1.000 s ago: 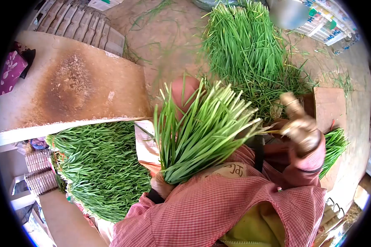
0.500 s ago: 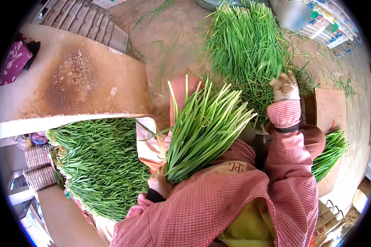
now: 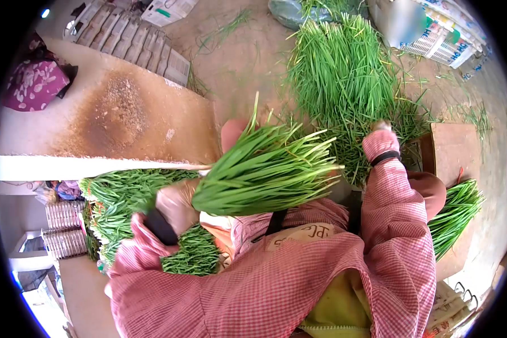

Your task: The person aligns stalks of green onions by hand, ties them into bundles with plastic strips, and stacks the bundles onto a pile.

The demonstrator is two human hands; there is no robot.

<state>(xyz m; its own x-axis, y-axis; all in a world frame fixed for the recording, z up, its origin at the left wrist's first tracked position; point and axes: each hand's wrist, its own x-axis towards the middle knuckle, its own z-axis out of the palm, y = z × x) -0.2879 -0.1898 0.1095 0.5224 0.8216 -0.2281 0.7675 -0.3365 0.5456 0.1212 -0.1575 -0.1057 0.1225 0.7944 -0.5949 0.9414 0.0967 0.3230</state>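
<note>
My left hand (image 3: 177,204) is wrapped round one end of a thick bunch of garlic chives (image 3: 262,172), held over my lap with the pale cut ends fanned out to the right. Farther forward, my right hand (image 3: 382,126) is at the near edge of a large pile of loose garlic chives (image 3: 343,70) on the ground. Its fingers are mostly hidden, so whether it grips any stalks does not show. Below my left forearm lies a dense stack of chives (image 3: 194,250).
A brown-stained board (image 3: 174,112) juts in at the left, a purple patterned cloth (image 3: 38,84) on it. Grey crates (image 3: 135,42) stand behind. A tied bundle of chives (image 3: 456,217) rests on cardboard (image 3: 453,149) at the right. White printed crates (image 3: 434,42) stand far right.
My left hand has swung the chives bunch up and forward, tipping its cut ends to the right. My right hand, raised with fingers showing before, has dropped to the pile's near edge.
</note>
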